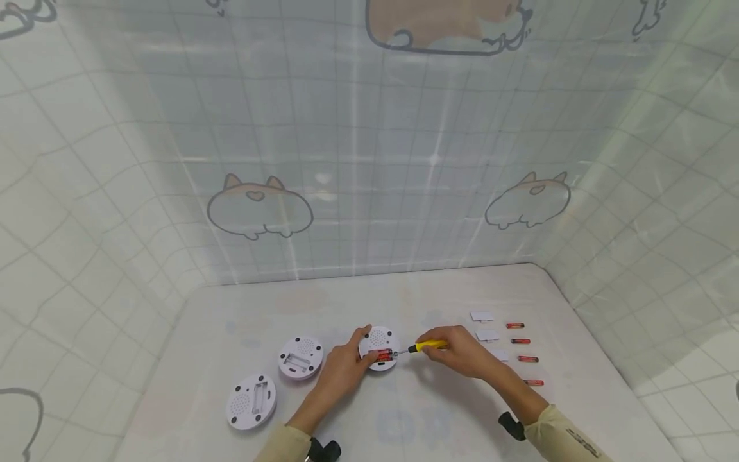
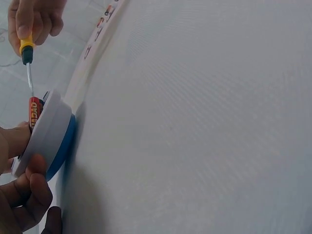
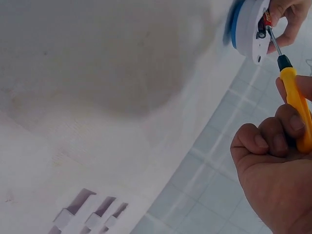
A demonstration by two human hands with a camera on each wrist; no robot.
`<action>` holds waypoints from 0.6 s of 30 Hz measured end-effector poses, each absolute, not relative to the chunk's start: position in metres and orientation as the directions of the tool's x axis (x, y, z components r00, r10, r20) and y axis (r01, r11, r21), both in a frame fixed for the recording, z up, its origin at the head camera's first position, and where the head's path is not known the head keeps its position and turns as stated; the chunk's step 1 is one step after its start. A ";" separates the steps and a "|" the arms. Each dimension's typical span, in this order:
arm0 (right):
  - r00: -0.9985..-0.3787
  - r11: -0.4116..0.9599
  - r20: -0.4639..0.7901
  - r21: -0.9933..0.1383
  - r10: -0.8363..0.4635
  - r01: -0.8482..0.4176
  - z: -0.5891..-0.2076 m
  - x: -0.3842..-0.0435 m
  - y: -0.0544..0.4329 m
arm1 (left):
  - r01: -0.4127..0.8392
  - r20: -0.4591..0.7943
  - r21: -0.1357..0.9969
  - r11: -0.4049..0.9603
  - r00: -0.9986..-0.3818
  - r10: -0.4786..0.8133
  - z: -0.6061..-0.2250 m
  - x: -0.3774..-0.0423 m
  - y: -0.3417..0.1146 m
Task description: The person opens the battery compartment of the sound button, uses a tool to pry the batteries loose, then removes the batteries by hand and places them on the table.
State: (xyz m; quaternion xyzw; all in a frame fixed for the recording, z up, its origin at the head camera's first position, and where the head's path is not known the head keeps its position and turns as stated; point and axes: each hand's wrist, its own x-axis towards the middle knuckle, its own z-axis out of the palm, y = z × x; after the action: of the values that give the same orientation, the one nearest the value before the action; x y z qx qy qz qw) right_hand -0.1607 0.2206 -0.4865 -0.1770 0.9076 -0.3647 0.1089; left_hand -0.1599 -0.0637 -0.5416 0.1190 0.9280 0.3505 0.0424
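Note:
My left hand (image 1: 344, 367) grips a round white battery-powered device (image 1: 378, 337) on the table, its perforated back facing up. The side view in the left wrist camera shows the device's white back part (image 2: 48, 124) and blue lower part (image 2: 63, 151). Red batteries (image 1: 383, 355) lie in its open compartment, with my left thumb right at them. My right hand (image 1: 458, 353) holds a screwdriver (image 1: 433, 344) by its yellow handle. The shaft (image 3: 277, 43) points left, its tip right at the end of a battery at the compartment's edge.
Two similar round white devices, one nearer (image 1: 251, 402) and one farther (image 1: 301, 357), lie on the left with bare battery compartments. Right of my hands are small white covers (image 1: 482, 316) and a column of several red batteries (image 1: 520, 341). Patterned curtain-like walls (image 1: 369, 192) enclose the table.

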 end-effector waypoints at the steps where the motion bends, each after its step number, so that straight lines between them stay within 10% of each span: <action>1: -0.915 0.670 -0.067 -0.702 -0.399 -0.240 -0.486 -0.161 0.221 | 0.192 0.004 0.663 0.723 -0.967 0.253 -0.542 -0.160 -0.064; 18: -0.914 0.678 -0.088 -0.700 -0.397 -0.227 -0.490 -0.158 0.222 | 0.238 0.017 0.659 0.713 -0.953 0.302 -0.544 -0.157 -0.066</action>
State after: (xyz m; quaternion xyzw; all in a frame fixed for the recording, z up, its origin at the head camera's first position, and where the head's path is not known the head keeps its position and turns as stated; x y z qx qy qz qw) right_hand -0.1579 0.2216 -0.4895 -0.1716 0.9083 -0.3630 0.1173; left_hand -0.1574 -0.0657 -0.5436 0.1458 0.9244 0.3494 0.0458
